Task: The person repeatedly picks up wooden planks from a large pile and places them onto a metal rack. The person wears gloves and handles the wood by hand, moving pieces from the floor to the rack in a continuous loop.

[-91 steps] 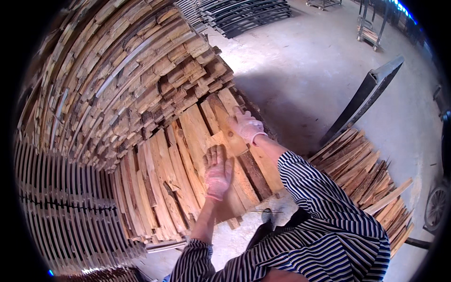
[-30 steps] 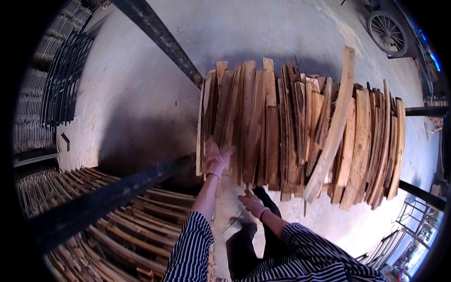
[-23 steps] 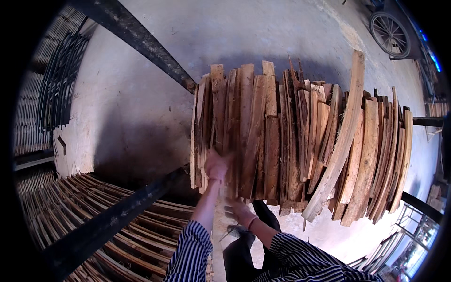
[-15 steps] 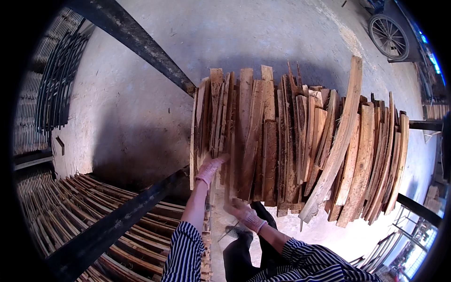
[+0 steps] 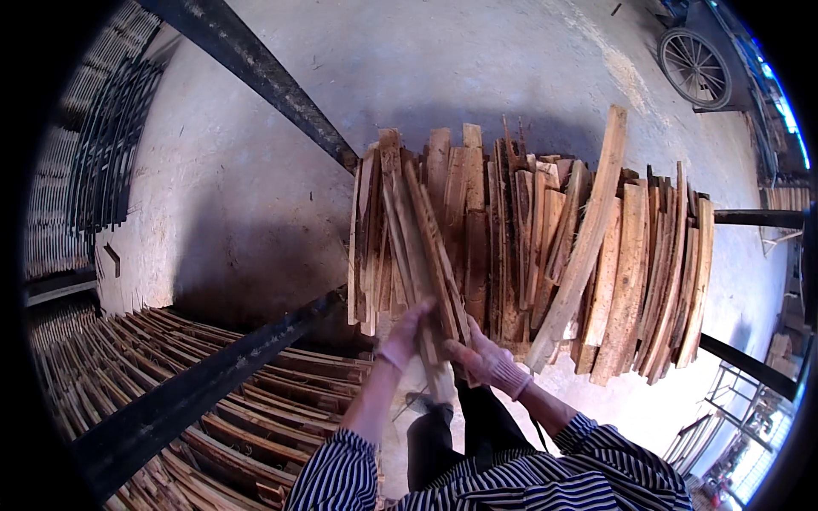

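A row of rough wooden slats [image 5: 528,255] lies side by side across two dark metal rails above a concrete floor. Both my hands wear pale gloves. My left hand [image 5: 407,334] grips the near end of a small bundle of thin slats [image 5: 419,247] that rises at a slant over the row's left part. My right hand [image 5: 484,361] holds the same bundle from the right, just below the row's near edge. Striped sleeves cover my forearms.
A dark metal rail [image 5: 264,85] runs from the upper left down to the slats; another rail [image 5: 204,392] crosses the lower left over a layer of thin slats [image 5: 136,375]. A spoked wheel [image 5: 694,68] stands at the upper right. Bare concrete floor [image 5: 256,213] lies to the left.
Three seconds ago I faced a big slat stack. In the last second my left hand closed on the bundle, my right hand rose to it, and the bundle tilted up from the row.
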Tool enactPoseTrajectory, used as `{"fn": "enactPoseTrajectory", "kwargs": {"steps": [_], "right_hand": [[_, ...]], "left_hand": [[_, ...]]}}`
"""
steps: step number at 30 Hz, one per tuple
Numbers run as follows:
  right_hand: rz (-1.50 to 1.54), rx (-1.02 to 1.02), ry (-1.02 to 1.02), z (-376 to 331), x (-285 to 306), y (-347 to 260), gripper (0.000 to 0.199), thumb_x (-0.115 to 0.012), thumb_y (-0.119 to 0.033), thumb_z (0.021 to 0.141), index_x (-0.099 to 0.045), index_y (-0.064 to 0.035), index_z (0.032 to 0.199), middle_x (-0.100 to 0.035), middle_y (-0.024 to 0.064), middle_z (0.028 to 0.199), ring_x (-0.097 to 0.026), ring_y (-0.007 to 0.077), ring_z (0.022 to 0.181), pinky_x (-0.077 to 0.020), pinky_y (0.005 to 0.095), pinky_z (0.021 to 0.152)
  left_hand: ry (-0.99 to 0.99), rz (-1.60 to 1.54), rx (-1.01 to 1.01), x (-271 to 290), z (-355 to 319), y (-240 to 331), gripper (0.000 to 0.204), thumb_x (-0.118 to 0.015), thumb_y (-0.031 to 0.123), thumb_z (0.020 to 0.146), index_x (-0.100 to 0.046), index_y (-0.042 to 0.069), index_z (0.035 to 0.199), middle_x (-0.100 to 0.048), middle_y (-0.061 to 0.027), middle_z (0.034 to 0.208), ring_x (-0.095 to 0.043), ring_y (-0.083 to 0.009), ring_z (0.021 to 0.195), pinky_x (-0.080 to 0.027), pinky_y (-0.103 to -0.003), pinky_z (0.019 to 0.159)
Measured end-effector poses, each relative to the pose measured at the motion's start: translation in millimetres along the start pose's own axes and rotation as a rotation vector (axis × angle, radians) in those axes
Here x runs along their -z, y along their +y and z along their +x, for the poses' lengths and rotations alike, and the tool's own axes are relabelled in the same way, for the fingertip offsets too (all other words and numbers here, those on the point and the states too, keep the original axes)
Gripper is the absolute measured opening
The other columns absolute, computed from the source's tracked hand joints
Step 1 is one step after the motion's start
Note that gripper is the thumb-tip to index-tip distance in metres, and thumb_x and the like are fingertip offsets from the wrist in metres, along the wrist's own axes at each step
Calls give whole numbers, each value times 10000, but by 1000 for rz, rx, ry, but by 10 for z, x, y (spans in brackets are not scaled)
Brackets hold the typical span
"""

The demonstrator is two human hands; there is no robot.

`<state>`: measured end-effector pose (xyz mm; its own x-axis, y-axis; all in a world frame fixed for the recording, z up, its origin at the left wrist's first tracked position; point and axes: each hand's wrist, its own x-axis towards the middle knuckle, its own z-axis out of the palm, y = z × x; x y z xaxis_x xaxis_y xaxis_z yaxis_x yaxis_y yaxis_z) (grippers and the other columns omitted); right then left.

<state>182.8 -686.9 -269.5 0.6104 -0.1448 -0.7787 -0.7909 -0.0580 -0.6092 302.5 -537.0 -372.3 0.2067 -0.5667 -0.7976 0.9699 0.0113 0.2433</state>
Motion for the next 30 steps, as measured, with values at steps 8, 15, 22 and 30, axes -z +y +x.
{"fn": "enactPoseTrajectory", "kwargs": {"steps": [8, 15, 22, 30], "right_hand": [[398, 266, 11, 889, 9, 373, 1049, -802, -418, 892, -182, -52, 1654, -629, 157, 1402, -623, 208, 1206, -474, 314, 1052], [282, 167, 17, 204, 142, 300, 1221, -898, -535, 755, -211, -74, 1654, -641, 206, 1384, -629, 261, 1226, -471, 326, 1070], [584, 434, 37, -1187, 94, 241, 1091, -864, -249, 870, -141, -69, 1666, -468, 215, 1559, -515, 269, 1353, -434, 351, 1139], [448, 945, 4, -2568, -407, -340, 1201, -909, -330, 765, -167, 49, 1629, -342, 262, 1639, -357, 343, 1516, -300, 389, 1233]], "left_hand": [[234, 14, 139, -321, -75, -400, 650, -624, 688, 926, -637, 136, 1268, -712, -86, 1090, -700, -266, 950, -610, -465, 783], [216, 40, 24, -422, -525, -774, 653, -463, 623, 1049, -500, 123, 1466, -658, -110, 1282, -693, -270, 1080, -608, -427, 916], [141, 224, -199, -1142, -1688, -978, 507, -655, 462, 1009, -606, 78, 1337, -703, -58, 1099, -685, -182, 925, -580, -331, 845], [-84, 111, -928, -1481, -3455, -983, 651, -793, 76, 872, -496, 21, 1448, -691, -87, 1157, -694, -168, 938, -583, -316, 794]]}}
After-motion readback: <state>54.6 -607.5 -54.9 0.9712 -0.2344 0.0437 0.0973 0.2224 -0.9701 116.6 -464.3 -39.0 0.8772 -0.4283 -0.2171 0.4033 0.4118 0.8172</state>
